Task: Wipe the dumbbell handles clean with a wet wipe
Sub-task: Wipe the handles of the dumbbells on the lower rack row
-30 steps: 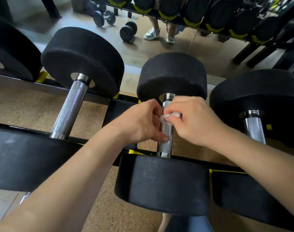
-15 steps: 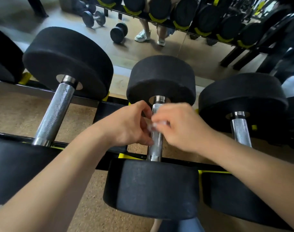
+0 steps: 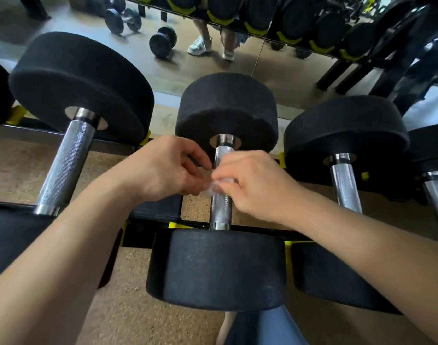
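Wet wipe [image 3: 221,183]: pinched at either end by left grip [image 3: 163,170] and right grip [image 3: 252,185], over the middle dumbbell handle [image 3: 220,207] on the rack [image 3: 155,212]. Wrap round knurling between grips; slide toward near head [image 3: 218,270], then far head [image 3: 226,108], twisting throughout.

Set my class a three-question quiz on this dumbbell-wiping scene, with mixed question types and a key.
1. True or false: the wet wipe lies on the floor.
2. Where are the left hand and right hand working? A) the left handle B) the middle handle C) the far right handle
3. Fill in: the dumbbell heads are ____ in colour.
Key: 1 false, the right hand pinches it at the middle handle; 2 B; 3 black.
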Motion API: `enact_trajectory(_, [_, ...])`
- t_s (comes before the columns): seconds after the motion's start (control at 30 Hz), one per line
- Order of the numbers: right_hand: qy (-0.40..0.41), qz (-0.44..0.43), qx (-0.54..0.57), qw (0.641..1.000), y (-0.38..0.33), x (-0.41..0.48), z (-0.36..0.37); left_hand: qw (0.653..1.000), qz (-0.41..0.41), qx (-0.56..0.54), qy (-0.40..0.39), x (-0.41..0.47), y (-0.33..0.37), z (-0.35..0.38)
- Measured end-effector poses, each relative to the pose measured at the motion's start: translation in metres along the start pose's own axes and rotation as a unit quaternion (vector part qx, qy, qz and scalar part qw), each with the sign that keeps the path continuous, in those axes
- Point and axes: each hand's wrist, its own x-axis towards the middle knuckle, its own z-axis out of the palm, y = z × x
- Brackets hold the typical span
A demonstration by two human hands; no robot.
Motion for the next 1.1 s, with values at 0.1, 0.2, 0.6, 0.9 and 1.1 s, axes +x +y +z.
enact_trajectory(0.1, [0.030,0.031,-0.015,0.999,0.006,0.007,-0.003,1.000,0.005,-0.002,0.020,0.000,-0.001,0.001])
enact_trajectory(0.2, [-0.011,-0.008,-0.007,1.000,0.003,-0.006,0.001,0.999,0.018,0.023,0.019,0.002,-0.002,0.004])
enact_trajectory(0.6, [0.128,0.089,0.030,0.987,0.015,0.009,0.000,0.993,0.020,-0.050,0.104,0.014,0.000,0.013])
enact_trajectory(0.9, [0.181,0.242,0.080,0.950,0.013,0.000,0.000,0.958,0.043,0.039,0.281,0.035,-0.005,0.034])
enact_trajectory(1.1, [0.268,0.213,0.004,0.940,0.004,0.005,0.021,0.920,0.066,0.243,0.301,0.032,0.011,0.033])
